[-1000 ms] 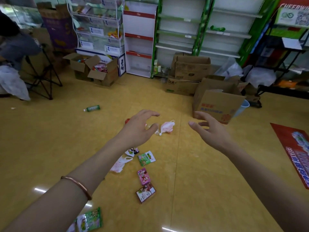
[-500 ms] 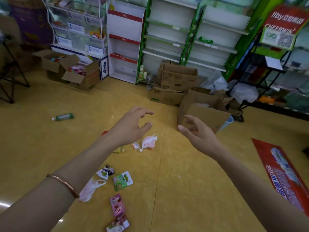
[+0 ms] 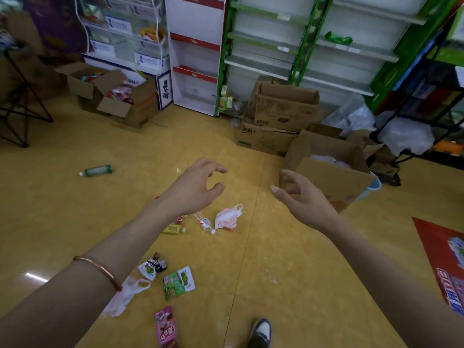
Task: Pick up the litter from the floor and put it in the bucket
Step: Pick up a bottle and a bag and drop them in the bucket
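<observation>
Litter [image 3: 164, 325] lies scattered on the yellow floor [image 3: 301, 285], near and left; nothing is lifted yet. Left hand [image 3: 193, 189] and right hand [image 3: 303, 202] hover above, each grip slack and empty. The next move likely calls for stooping to the one crumpled pink-white mask [image 3: 227, 217]. Counted besides: one green plastic bottle [image 3: 96, 170], one clear plastic bottle [image 3: 203, 222], four printed snack packets [image 3: 178, 282], one white plastic bag [image 3: 125, 295]. Pale blue plastic bucket [image 3: 374, 187] stands far right.

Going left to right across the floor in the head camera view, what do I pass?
green bottle → white plastic bag → green packet → pink-and-white face mask → blue bucket → red banner. The other wrappers overlap these, so I left them out.
</observation>
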The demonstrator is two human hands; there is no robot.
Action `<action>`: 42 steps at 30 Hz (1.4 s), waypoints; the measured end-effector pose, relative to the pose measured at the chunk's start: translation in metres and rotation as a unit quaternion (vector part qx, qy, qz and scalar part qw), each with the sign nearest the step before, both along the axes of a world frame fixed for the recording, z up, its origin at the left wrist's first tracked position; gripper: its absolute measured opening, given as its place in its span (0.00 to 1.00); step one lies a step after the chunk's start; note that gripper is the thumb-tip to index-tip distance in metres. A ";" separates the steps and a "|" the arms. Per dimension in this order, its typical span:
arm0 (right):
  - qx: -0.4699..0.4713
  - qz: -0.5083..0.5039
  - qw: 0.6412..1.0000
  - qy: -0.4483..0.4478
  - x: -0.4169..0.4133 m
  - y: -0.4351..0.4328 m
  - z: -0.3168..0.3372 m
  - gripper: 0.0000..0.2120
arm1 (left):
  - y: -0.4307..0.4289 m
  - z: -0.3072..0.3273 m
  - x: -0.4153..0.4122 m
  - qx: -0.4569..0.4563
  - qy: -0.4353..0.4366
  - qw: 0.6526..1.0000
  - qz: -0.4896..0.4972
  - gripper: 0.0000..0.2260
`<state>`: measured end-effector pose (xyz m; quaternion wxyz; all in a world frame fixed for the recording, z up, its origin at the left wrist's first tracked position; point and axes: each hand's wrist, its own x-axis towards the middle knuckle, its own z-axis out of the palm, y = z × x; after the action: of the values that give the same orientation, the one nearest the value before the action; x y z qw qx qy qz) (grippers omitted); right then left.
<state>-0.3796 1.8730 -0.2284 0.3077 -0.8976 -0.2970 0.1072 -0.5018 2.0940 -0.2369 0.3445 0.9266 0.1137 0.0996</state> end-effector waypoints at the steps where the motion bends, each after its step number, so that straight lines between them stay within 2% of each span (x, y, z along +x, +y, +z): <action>1: 0.004 0.010 1.000 0.005 0.022 0.006 -0.001 0.32 | 0.001 -0.002 0.016 0.004 0.000 1.000 0.018 0.14; 7: 0.006 0.126 0.992 0.023 0.143 0.052 0.010 0.31 | -0.002 -0.005 0.104 -0.010 -0.003 0.991 0.135 0.15; 12: 0.015 0.201 0.979 0.025 0.208 0.105 0.012 0.31 | 0.015 -0.002 0.131 -0.020 -0.029 0.971 0.238 0.15; 20: 0.005 0.329 0.944 0.018 0.239 0.214 0.010 0.31 | 0.082 0.001 0.137 0.008 -0.037 0.941 0.337 0.16; 24: -0.018 0.365 0.930 0.032 0.249 0.266 0.011 0.31 | 0.123 -0.003 0.146 -0.014 -0.049 0.926 0.373 0.16; 32: -0.035 0.435 0.899 0.038 0.268 0.359 -0.008 0.32 | 0.173 -0.015 0.162 -0.016 -0.016 0.908 0.419 0.18; 37: -0.052 0.503 0.861 0.052 0.273 0.426 -0.034 0.31 | 0.190 -0.035 0.163 -0.052 -0.004 0.862 0.504 0.17; 42: -0.094 0.573 0.809 0.091 0.277 0.480 -0.062 0.31 | 0.197 -0.052 0.168 -0.070 0.036 0.801 0.594 0.17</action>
<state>-0.1025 2.3530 -0.2899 0.1300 -0.5753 -0.7165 0.3726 -0.3342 2.2907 -0.2889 0.2773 0.6542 0.6603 0.2432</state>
